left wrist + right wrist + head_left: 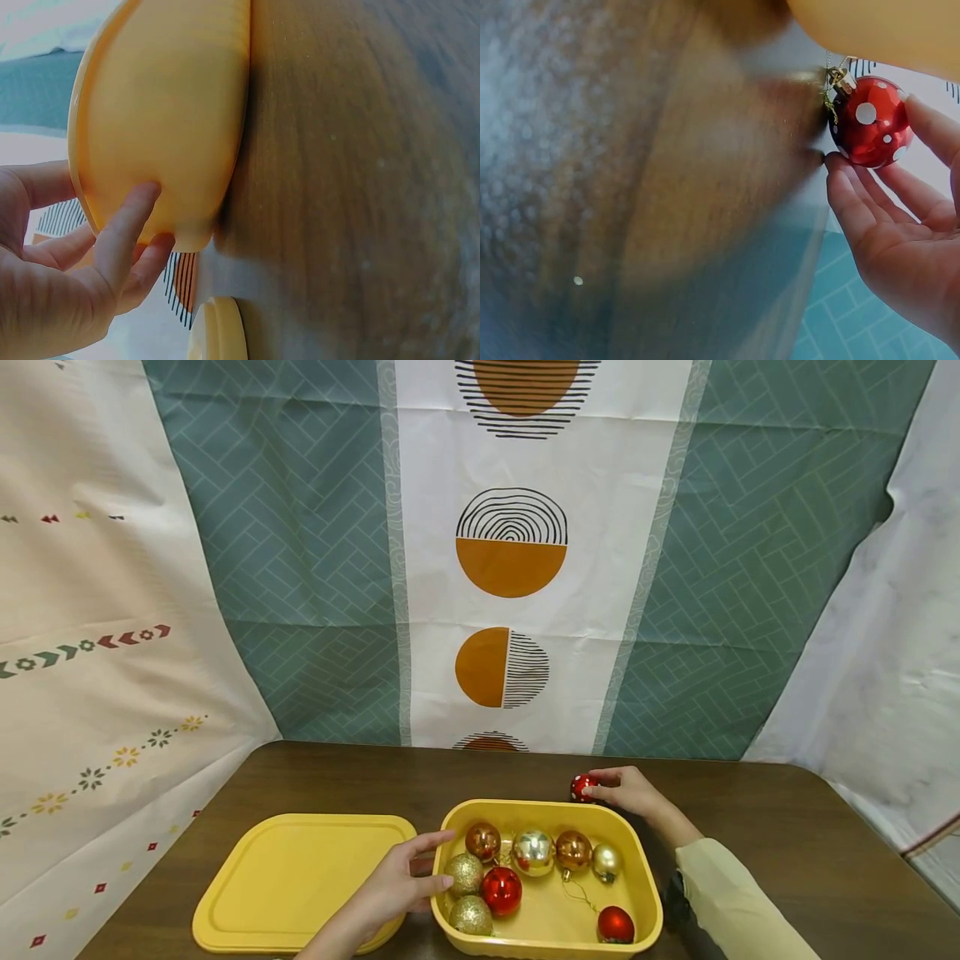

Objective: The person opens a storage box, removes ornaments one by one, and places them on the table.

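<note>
Behind the yellow plastic container [551,947], my right hand [628,792] holds a red Christmas bauble with white dots [581,787] between thumb and fingers. The right wrist view shows the dotted bauble's gold cap [843,81] and string. At the container's left end is my left hand [397,878], with thumb and a finger over the rim and other fingertips against the outer wall [169,112]. Inside lie glittery gold baubles [471,915], shiny gold and copper ones [533,852], a red bauble [501,891] at left and another red one [616,925] at front right.
A flat yellow lid [300,881] lies left of the container on the dark wooden table [772,852]. Patterned cloth [315,568] hangs behind the table's far edge, with pale cloth at both sides. Something small and black [677,902] is beside the right sleeve [738,902].
</note>
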The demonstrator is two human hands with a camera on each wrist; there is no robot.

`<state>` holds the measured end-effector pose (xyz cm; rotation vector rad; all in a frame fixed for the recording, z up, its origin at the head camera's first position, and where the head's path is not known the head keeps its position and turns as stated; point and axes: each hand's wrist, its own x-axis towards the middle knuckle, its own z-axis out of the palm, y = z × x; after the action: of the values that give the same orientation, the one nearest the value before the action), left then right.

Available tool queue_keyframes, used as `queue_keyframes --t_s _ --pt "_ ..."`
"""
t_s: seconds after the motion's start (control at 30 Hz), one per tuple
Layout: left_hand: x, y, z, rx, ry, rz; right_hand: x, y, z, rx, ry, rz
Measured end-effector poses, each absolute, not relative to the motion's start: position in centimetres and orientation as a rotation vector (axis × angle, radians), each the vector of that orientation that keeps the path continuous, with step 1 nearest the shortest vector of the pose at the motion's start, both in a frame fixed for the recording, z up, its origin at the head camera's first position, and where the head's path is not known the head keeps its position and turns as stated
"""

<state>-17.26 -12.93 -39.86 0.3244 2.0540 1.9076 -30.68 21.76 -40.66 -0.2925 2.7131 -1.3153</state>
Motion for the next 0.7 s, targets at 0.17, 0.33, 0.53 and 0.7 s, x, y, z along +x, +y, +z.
queue_keyframes --t_s 0.17,0.33,0.53,0.7 --pt "-17.3 -12.9 -40.0 0.325 2.046 1.913 -30.4 22.1 -40.5 -0.306 2.726 -1.324" --pt "-17.3 -12.9 -40.0 0.324 2.046 1.913 -30.1 22.5 -40.1 -0.298 2.734 -1.354" --pt "-17.3 -12.9 -39.9 0.318 2.061 1.905 -29.3 23.1 -39.2 -0.328 2.741 -1.400" --pt "-17.3 -12.9 -39.8 0.314 2.063 1.905 -28.2 23.1 -37.8 -0.378 2.737 -1.425"
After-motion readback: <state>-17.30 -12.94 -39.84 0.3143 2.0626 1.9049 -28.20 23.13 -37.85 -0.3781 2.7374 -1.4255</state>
